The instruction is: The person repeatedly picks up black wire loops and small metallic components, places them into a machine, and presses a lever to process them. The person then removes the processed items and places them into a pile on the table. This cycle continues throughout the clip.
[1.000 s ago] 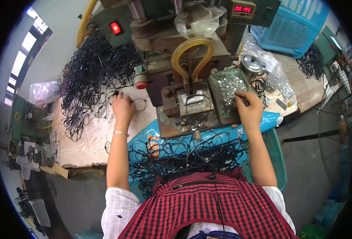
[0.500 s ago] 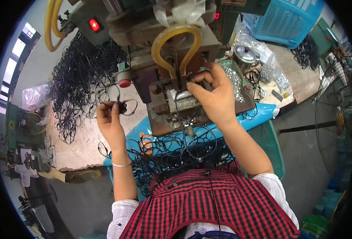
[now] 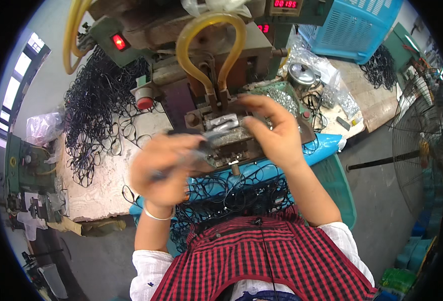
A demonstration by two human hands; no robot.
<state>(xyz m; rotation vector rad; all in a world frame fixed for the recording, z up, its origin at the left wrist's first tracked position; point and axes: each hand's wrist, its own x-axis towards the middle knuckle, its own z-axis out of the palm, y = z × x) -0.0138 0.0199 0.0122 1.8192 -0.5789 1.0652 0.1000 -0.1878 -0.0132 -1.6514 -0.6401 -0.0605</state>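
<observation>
My left hand point(image 3: 164, 168) is smeared by motion in front of the press. A dark, long blurred thing point(image 3: 207, 144) runs from its fingers toward the die; its kind cannot be made out. My right hand point(image 3: 277, 133) is beside the die on the right, fingers apart, with nothing visible between them. A shiny metal block point(image 3: 222, 122) sits in the die of the press, beneath a yellow hose loop point(image 3: 240, 37). Black cord loops point(image 3: 251, 193) lie in a heap below the press, over blue plastic sheeting point(image 3: 321, 148).
A large tangle of black cords point(image 3: 98, 100) covers the bench at left, near a red push button point(image 3: 144, 103). Small metal pieces point(image 3: 283, 98) fill a tray at right, by a lidded metal pot point(image 3: 301, 74). A blue basket point(image 3: 354, 30) and a fan point(image 3: 417, 135) stand further right.
My left hand has moved right and closer to the die. My right hand has come away from the cord at the die, fingers spreading. The head view has shifted slightly.
</observation>
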